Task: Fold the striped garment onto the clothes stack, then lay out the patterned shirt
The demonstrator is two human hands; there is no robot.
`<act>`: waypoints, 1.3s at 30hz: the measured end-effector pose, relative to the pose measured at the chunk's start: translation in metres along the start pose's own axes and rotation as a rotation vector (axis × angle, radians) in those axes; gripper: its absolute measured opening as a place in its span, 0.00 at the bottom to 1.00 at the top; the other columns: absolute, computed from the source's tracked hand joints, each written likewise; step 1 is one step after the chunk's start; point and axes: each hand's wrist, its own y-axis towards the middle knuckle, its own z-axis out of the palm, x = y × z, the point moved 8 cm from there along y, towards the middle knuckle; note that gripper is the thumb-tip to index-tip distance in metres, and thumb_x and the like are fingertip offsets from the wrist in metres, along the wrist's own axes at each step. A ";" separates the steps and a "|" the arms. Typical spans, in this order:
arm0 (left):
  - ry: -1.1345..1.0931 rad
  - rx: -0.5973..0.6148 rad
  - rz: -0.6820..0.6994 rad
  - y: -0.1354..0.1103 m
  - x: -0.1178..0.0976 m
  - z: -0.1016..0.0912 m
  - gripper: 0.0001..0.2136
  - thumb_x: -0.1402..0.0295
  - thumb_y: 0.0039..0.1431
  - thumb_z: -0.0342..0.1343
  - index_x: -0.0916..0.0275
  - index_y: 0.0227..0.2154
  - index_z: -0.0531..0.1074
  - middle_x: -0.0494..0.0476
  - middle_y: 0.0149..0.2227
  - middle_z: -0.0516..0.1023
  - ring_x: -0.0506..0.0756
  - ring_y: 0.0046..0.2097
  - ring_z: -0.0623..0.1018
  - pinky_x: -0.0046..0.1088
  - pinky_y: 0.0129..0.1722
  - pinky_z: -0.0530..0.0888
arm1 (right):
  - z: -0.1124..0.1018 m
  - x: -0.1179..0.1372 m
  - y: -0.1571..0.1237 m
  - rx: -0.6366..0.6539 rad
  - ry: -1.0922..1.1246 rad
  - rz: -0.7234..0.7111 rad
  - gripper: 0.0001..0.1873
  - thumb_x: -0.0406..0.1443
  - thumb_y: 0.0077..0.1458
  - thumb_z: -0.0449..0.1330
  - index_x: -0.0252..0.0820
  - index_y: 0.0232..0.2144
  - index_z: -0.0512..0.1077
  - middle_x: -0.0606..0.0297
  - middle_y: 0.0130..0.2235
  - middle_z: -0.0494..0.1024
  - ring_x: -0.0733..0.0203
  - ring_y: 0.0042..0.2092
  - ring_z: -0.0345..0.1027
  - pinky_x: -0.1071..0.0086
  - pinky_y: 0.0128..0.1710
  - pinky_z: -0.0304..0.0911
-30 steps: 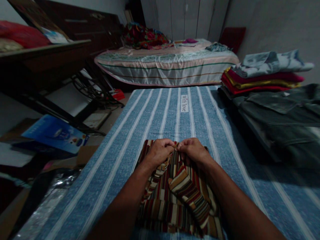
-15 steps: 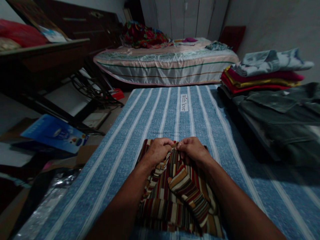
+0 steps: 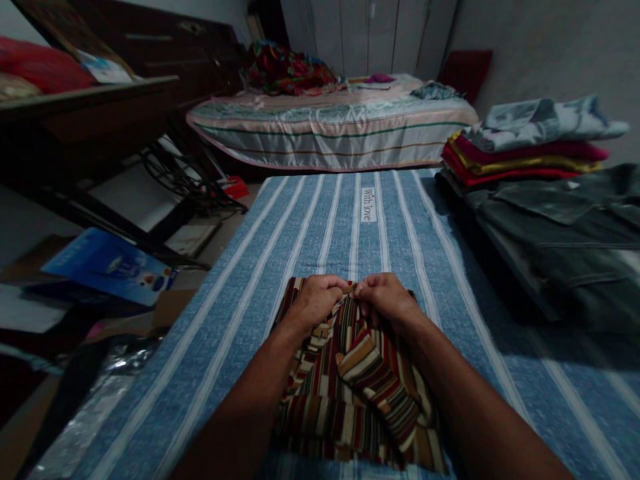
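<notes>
Hardly anything has moved since a second ago; the whole view has just slid up a tiny bit. The left hand point(image 3: 317, 303) and the right hand point(image 3: 387, 297) both pinch the top edge of a striped shirt point(image 3: 333, 387), fingertips close to each other. The shirt lies folded at the bottom middle of the frame, with one sleeve point(image 3: 377, 380) slanting across it. It is brown, red, cream and black. Under it is a blue cloth point(image 3: 240, 293) with white stripes and a "With love" patch point(image 3: 369, 205) above the hands. On the right sit a dark green garment point(image 3: 575, 233) and a pile of folded clothes point(image 3: 530, 157). A blue box point(image 3: 107, 267) is at the left. A bed point(image 3: 330, 137) fills the top middle.
</notes>
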 end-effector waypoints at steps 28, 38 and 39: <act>0.151 0.000 0.103 -0.005 -0.013 -0.001 0.09 0.71 0.43 0.52 0.65 0.24 0.77 0.48 0.20 0.70 0.48 0.23 0.65 0.22 0.23 0.59 | 0.000 -0.004 0.003 0.004 0.006 -0.007 0.07 0.30 0.42 0.53 0.40 0.16 0.65 0.73 0.11 0.66 0.70 0.09 0.53 0.78 0.07 0.43; 0.134 -0.035 0.111 0.001 -0.005 0.006 0.04 0.69 0.41 0.55 0.64 0.20 0.72 0.45 0.17 0.64 0.47 0.20 0.63 0.22 0.20 0.57 | -0.001 -0.001 0.001 -0.020 -0.038 -0.017 0.07 0.30 0.42 0.53 0.40 0.15 0.65 0.73 0.11 0.66 0.71 0.09 0.53 0.78 0.07 0.42; 0.150 -0.039 0.132 0.001 -0.005 0.006 0.04 0.69 0.41 0.55 0.64 0.20 0.72 0.46 0.17 0.65 0.47 0.20 0.64 0.23 0.21 0.58 | -0.001 0.000 0.000 -0.021 -0.040 -0.016 0.08 0.30 0.42 0.53 0.40 0.15 0.65 0.73 0.11 0.66 0.71 0.09 0.53 0.78 0.07 0.42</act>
